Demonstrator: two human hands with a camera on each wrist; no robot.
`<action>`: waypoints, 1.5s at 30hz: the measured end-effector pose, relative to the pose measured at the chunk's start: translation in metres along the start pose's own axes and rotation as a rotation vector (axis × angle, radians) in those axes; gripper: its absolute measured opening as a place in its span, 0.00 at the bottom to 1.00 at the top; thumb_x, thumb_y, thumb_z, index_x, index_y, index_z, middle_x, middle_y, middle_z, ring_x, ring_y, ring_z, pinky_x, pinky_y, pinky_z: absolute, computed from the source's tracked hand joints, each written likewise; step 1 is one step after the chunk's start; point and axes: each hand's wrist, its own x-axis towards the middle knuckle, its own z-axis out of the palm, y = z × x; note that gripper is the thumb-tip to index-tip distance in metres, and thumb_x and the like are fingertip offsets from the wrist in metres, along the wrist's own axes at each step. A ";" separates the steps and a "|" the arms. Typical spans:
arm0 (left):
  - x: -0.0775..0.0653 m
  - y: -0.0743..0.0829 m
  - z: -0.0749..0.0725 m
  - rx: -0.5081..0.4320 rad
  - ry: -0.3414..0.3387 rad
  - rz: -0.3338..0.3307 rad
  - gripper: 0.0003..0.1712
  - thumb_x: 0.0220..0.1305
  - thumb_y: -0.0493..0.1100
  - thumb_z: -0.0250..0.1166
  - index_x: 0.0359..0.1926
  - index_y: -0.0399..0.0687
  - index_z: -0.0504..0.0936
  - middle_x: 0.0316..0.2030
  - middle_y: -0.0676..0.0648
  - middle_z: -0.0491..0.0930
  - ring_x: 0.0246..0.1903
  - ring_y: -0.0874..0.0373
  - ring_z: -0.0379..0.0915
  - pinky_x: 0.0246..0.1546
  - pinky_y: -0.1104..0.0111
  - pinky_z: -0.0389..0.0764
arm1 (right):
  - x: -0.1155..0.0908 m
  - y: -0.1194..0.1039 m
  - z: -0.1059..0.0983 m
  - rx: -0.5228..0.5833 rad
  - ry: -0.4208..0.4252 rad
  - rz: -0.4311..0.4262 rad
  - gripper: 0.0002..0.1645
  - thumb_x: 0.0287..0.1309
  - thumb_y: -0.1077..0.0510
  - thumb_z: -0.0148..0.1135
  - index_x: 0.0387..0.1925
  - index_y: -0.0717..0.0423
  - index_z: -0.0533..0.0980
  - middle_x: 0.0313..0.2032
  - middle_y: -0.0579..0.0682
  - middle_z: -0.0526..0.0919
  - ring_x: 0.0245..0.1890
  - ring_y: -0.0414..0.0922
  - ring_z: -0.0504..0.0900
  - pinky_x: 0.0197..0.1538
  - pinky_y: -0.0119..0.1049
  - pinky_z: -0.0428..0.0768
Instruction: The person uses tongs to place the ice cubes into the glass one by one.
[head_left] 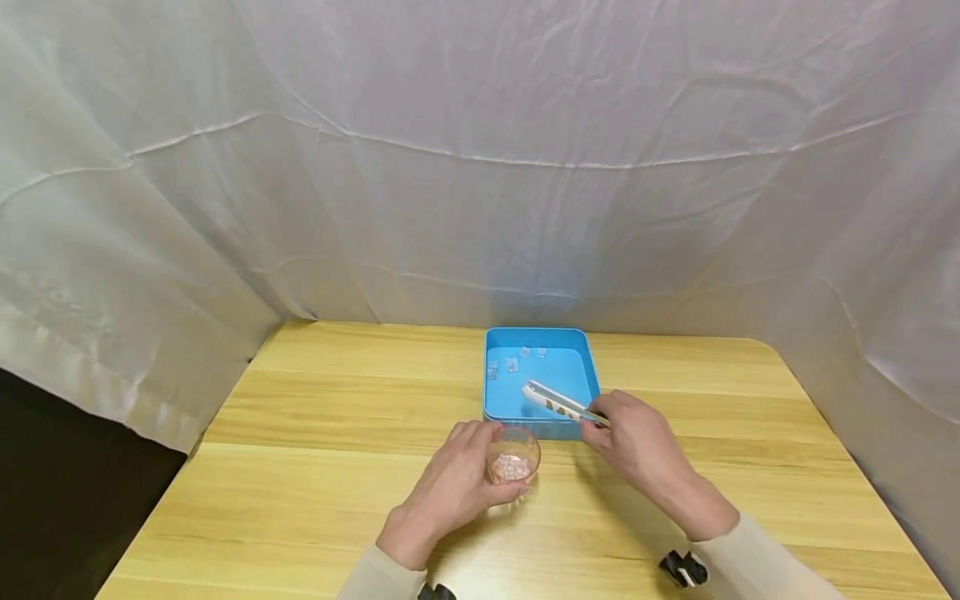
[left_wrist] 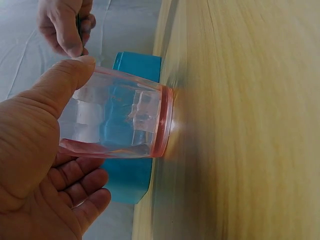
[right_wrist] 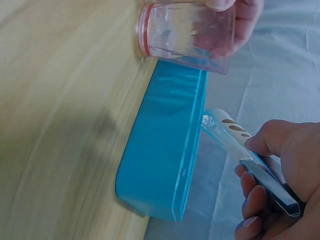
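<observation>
My left hand (head_left: 450,479) holds a pink-tinted clear cup (left_wrist: 125,117) by its upper part, thumb on one side and fingers on the other. The cup stands upright on the table with clear cubes (head_left: 512,467) at its bottom. In my right hand (head_left: 645,442) is a pair of tongs (head_left: 558,402), white with brown patches and metal inside, gripped between thumb and fingers. Their tips reach over the blue tray (head_left: 551,430), and a clear cube (right_wrist: 207,121) appears to sit between them. Several clear cubes (head_left: 512,365) lie in the tray's far and left part.
The wooden table (head_left: 315,483) runs out to both sides of the tray. A pale cloth (head_left: 465,208) hangs behind it and along the sides. The cup stands close to the tray's near left corner.
</observation>
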 end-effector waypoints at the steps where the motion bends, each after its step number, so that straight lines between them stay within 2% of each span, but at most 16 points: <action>1: 0.000 0.000 0.000 0.002 -0.001 0.000 0.44 0.55 0.60 0.81 0.65 0.42 0.77 0.57 0.46 0.82 0.59 0.54 0.75 0.62 0.57 0.80 | -0.002 0.000 -0.002 0.003 0.001 0.003 0.05 0.66 0.58 0.67 0.34 0.54 0.83 0.27 0.44 0.76 0.25 0.39 0.68 0.28 0.34 0.70; 10: 0.000 0.000 0.001 0.020 -0.005 0.001 0.44 0.55 0.61 0.81 0.65 0.43 0.77 0.57 0.47 0.82 0.59 0.54 0.75 0.62 0.58 0.81 | -0.017 -0.002 -0.012 0.039 0.011 -0.013 0.03 0.65 0.59 0.68 0.34 0.52 0.84 0.26 0.41 0.74 0.23 0.36 0.65 0.26 0.30 0.66; 19: 0.000 -0.001 0.002 0.020 0.007 0.008 0.43 0.55 0.62 0.81 0.64 0.44 0.77 0.56 0.48 0.82 0.58 0.55 0.75 0.61 0.58 0.81 | -0.028 -0.004 -0.012 0.056 0.027 -0.039 0.03 0.64 0.58 0.70 0.35 0.53 0.84 0.28 0.39 0.75 0.24 0.34 0.66 0.26 0.29 0.68; 24: 0.001 -0.001 0.002 0.022 0.007 0.015 0.43 0.55 0.61 0.81 0.64 0.44 0.77 0.56 0.48 0.82 0.58 0.55 0.75 0.61 0.58 0.81 | -0.034 -0.005 -0.013 0.080 0.053 -0.089 0.02 0.62 0.59 0.72 0.35 0.52 0.85 0.28 0.37 0.75 0.24 0.31 0.65 0.26 0.27 0.67; 28: 0.001 -0.001 0.002 0.014 0.004 0.017 0.43 0.56 0.61 0.81 0.65 0.44 0.77 0.57 0.48 0.83 0.58 0.55 0.75 0.61 0.59 0.81 | -0.038 -0.005 -0.010 0.095 0.080 -0.138 0.05 0.60 0.60 0.74 0.33 0.48 0.84 0.27 0.34 0.73 0.24 0.29 0.64 0.25 0.26 0.67; 38: 0.001 -0.001 0.001 0.009 0.011 0.018 0.43 0.55 0.61 0.81 0.66 0.46 0.77 0.55 0.49 0.83 0.57 0.55 0.75 0.60 0.59 0.81 | -0.043 -0.003 0.001 0.134 0.128 -0.251 0.11 0.55 0.62 0.77 0.32 0.44 0.83 0.29 0.32 0.77 0.28 0.26 0.71 0.28 0.25 0.75; 45: 0.000 -0.001 0.001 0.016 0.013 0.015 0.43 0.56 0.61 0.80 0.65 0.46 0.77 0.54 0.50 0.82 0.56 0.57 0.74 0.59 0.61 0.81 | -0.045 -0.001 0.005 0.136 0.125 -0.281 0.11 0.54 0.62 0.78 0.33 0.44 0.83 0.31 0.32 0.79 0.32 0.27 0.76 0.32 0.27 0.80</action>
